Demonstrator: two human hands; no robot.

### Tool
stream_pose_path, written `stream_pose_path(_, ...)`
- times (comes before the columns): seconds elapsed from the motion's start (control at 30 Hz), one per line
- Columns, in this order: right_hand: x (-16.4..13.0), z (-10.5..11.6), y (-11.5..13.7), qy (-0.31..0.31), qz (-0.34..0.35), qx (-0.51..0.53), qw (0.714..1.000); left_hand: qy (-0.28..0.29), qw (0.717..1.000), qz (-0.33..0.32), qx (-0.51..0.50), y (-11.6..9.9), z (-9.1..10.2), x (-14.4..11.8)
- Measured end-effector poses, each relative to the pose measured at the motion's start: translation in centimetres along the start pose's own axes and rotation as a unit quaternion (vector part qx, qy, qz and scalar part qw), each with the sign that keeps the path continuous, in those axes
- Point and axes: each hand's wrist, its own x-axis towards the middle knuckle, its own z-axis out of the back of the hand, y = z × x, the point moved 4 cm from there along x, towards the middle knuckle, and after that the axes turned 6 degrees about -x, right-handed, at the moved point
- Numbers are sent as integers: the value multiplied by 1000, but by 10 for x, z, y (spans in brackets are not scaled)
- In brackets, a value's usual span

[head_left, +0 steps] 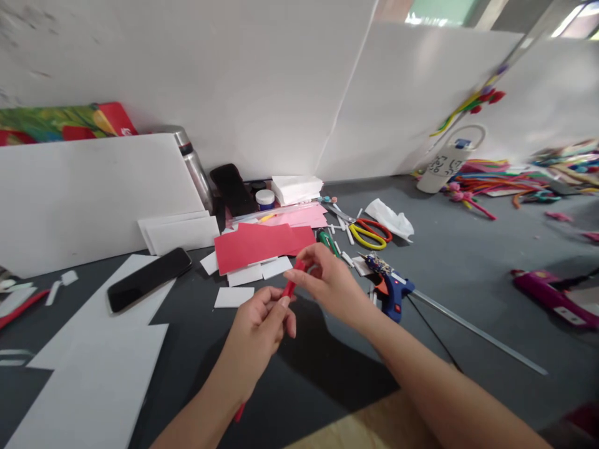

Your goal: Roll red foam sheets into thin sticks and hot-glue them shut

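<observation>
Both hands meet over the dark table, in the middle of the head view. A narrow red strip [289, 289], perhaps paper, runs between them at a slant. My left hand [262, 327] pinches its lower end between thumb and fingers. The upper end is held by my right hand [325, 280], whose fingertips partly cover it. Another bit of red [239, 412] shows beside my left wrist; whether it joins the strip is hidden. Just beyond the hands, red paper sheets [255, 245] lie on small white cards [244, 274].
Right of my hands lies a blue glue gun [397, 296] with a long clear stick. Scissors [369, 237] with yellow and orange handles lie behind it. A black phone [148, 280] rests on white boards [93, 380] at left. A white bottle [442, 168] stands far right.
</observation>
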Motion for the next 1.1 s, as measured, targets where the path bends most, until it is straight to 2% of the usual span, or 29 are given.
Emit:
stream_pose_path(0.07,-2,-9,0,44,-36,73,996,8,1000,3,-6,-3,0,-5)
stream_pose_path(0.13,-3,-14,-1,63,-78,133,986,8,1000,10,-14,-5,1,-10)
stream_pose_path(0.27,-5,-16,1,89,-111,134,981,22,998,45,-45,-7,5,-17)
stream_pose_path(0.33,-7,-14,3,112,-107,95,983,37,995,68,-62,-6,8,-19)
stream_pose_path(0.43,-10,-4,3,125,-78,-16,989,54,991,95,-73,0,14,-22)
stream_pose_path(0.5,-14,10,1,95,-51,-100,989,54,990,110,-76,5,21,-22)
stream_pose_path(0.57,-24,30,-1,38,-33,-178,983,41,988,118,-88,9,30,-22)
stream_pose_path(0.6,-32,40,-3,20,-31,-218,975,33,988,118,-96,10,34,-21)
stream_pose_path(0.67,-52,57,-8,26,-23,-294,955,18,987,114,-110,9,42,-19)
stream_pose_path(0.73,-73,76,-13,17,-29,-390,920,8,987,105,-119,6,46,-16)
stream_pose_path(0.77,-82,86,-16,-2,-46,-459,887,6,987,102,-123,6,47,-15)
stream_pose_path(0.8,-90,98,-21,-25,-97,-536,839,6,987,99,-126,5,47,-14)
stream_pose_path(0.83,-97,109,-27,-48,-159,-605,778,6,987,98,-129,6,47,-14)
stream_pose_path(0.87,-101,118,-33,-56,-209,-647,731,7,987,97,-129,6,47,-13)
stream_pose_path(0.9,-103,125,-38,-59,-245,-658,709,8,987,98,-129,7,46,-13)
stream_pose_path(0.93,-103,129,-43,-63,-272,-650,706,10,987,100,-128,9,46,-13)
stream_pose_path(0.97,-101,132,-48,-65,-288,-634,715,11,987,101,-127,9,45,-13)
stream_pose_path(1.1,-90,132,-58,-75,-294,-566,767,11,986,98,-135,9,45,-13)
